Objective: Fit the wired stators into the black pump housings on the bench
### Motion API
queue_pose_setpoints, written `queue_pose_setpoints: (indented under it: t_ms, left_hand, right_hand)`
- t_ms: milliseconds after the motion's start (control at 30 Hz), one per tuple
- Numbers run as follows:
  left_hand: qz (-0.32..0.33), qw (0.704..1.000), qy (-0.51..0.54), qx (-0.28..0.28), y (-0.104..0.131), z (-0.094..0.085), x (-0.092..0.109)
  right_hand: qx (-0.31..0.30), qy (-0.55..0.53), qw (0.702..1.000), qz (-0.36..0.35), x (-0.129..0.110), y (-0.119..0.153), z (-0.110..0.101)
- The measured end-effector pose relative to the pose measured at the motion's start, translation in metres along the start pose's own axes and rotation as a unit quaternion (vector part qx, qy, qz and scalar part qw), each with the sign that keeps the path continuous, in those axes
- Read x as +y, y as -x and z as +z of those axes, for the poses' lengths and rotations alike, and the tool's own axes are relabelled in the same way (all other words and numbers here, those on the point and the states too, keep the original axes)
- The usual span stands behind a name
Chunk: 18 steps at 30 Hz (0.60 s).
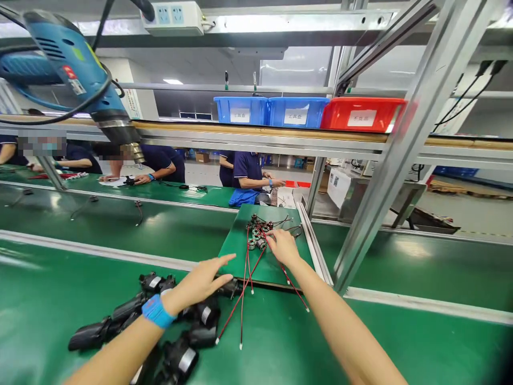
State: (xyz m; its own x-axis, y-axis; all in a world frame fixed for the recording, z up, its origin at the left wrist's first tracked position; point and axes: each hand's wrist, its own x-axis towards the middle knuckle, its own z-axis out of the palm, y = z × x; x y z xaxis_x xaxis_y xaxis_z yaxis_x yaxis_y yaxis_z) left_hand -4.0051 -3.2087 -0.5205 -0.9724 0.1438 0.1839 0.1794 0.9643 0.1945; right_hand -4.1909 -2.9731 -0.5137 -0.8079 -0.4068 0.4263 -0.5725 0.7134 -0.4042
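Note:
My left hand [202, 283], a blue band on its wrist, is held over the bench with fingers stretched out and nothing in them. Below and around it lies a heap of black plastic housings [192, 337], some with white labels. My right hand [284, 247] is at the edge of a pile of small round metal parts, apparently motors [256, 235], on a raised green board [236, 254]. Its fingertips are pinched together by the pile; what they hold is hidden. Thin red and black wires [242, 315] with white connectors trail from the pile over the board's front edge.
A blue power screwdriver [80, 69] hangs at upper left. A metal post [401, 139] slants up at right. Blue bins [298, 112] and a red bin [363, 115] stand on the overhead rail. Small wired parts [138, 206] lie along the green belt; co-workers [248, 168] are beyond.

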Motion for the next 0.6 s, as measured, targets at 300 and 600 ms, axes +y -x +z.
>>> queue_pose_setpoints:
  t_ms: [300,600]
  left_hand:
    - [0.034,0.995,-0.077,0.059,-0.129,0.037,-0.021]
    - [-0.022,0.994,0.000,0.109,-0.214,0.071,0.044]
  right_hand:
    - [0.017,0.005,0.998,0.056,0.007,-0.073,0.025]
    - [-0.108,0.057,0.992,0.015,0.030,0.005,0.043]
